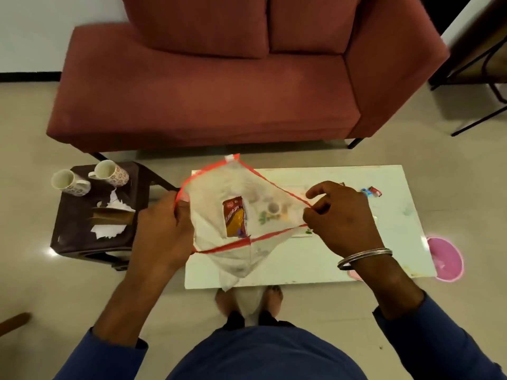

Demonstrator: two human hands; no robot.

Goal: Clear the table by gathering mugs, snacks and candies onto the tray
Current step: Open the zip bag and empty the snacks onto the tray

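I hold a clear plastic zip bag (219, 193) with a red rim open over the white table (315, 264). My left hand (162, 231) grips its left rim and my right hand (340, 215) pinches its right rim. A red and yellow snack packet (234, 219) lies inside the bag. Wrapped candies (371, 191) lie on the table's far right part. Two floral mugs (71, 182) (109, 172) rest tipped on a dark tray (74, 234) on the low stool at the left.
Crumpled white tissue and a brown tissue box (109, 216) lie on the dark tray. A red sofa (219, 86) stands beyond the table. A pink round object (445, 259) sits on the floor at the table's right edge. My bare feet (248, 297) are below the near edge.
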